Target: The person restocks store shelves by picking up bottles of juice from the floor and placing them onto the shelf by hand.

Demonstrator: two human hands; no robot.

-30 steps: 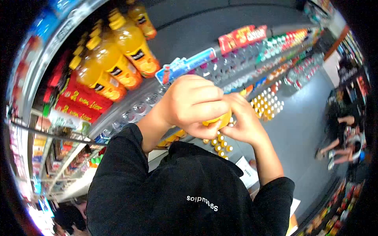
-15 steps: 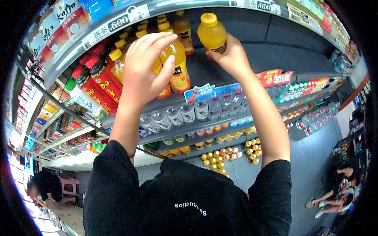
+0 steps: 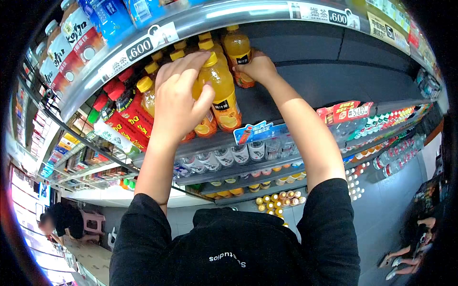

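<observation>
My right hand (image 3: pixel 257 68) is wrapped around the lower part of an orange juice bottle (image 3: pixel 237 45) with a yellow cap, upright on the dark shelf. My left hand (image 3: pixel 180 88) is over the front juice bottles, fingers curved forward and thumb apart; its fingertips are by the yellow cap of a front juice bottle (image 3: pixel 221 90). That hand hides part of the neighbouring bottles, so whether it presses on them is unclear. More yellow-capped bottles stand in rows behind.
Red-labelled bottles (image 3: pixel 125 112) stand left of the juice. A price rail (image 3: pixel 224 21) runs above, and a blue shelf sign (image 3: pixel 255 132) projects from the front edge. Water bottles (image 3: pixel 238 155) fill the shelf below. Capped bottles (image 3: pixel 274 202) stand on the floor. A person (image 3: pixel 64 219) is at lower left.
My right hand has lowered the juice bottle from its raised position and moved it left, beside the other juice bottles. My left hand stays over the front bottles. The view has shifted slightly.
</observation>
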